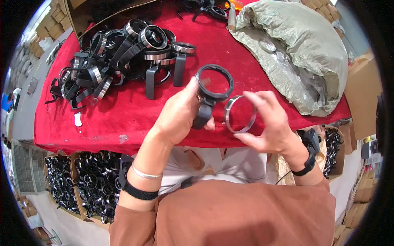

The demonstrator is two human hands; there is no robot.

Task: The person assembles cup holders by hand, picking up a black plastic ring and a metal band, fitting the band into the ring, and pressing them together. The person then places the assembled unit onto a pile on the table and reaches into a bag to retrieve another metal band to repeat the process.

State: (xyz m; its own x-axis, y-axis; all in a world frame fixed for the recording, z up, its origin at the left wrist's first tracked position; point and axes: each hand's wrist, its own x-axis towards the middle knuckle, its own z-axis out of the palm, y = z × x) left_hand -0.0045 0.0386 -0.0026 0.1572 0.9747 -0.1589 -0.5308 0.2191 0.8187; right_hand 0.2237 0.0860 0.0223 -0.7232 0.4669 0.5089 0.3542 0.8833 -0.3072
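Over the front part of the red-covered table (115, 123), my left hand (176, 112) grips a black plastic ring with a handle (203, 114). Its ring end points up and away from me, and the fingers wrap round the handle. Close on the right, my right hand (271, 123) pinches a thin shiny metal ring (227, 115) between thumb and fingers at its right side. The metal ring is beside the black ring, and a small gap seems to lie between them. A heap of black handled rings (129, 53), many with metal bands, lies at the left.
A pale green woven bag (295, 41), with metal rings showing in its opening, lies at the right. A cardboard box (78, 14) stands at the far left. More black rings (215, 12) lie at the far edge. Below the table, cardboard boxes (74, 176) hold many black parts.
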